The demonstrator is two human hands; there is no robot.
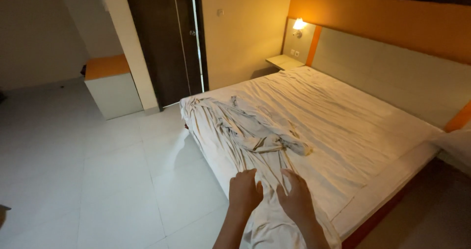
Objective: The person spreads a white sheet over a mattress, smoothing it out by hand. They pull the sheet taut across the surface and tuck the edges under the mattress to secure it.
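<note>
Down at the near corner of the bed (343,131), both hands press onto a crumpled white sheet (245,131) where it spills over the mattress edge. The left hand (244,192) lies palm down with its fingers curled close together into the cloth; the right hand (296,197) sits just beside it, fingers a little spread and bunching the fabric beneath them. Whether either hand truly pinches a fold cannot be told from above. The sheet runs in a twisted, rumpled band from the hands up toward the far corner of the mattress, and hangs down the side nearest the floor.

To the left, the pale tiled floor (88,170) gives wide open room along the bed's long edge, as far as a low cabinet with an orange top (110,84) and a dark door (167,38). A headboard panel (387,72) closes off the right side, with a lit wall lamp (299,26) above a small shelf (283,61).

Both forearms are cut off by the bottom edge, and the bed's right corner runs out of view. The low frame beneath the mattress is dim and hard to make out.
</note>
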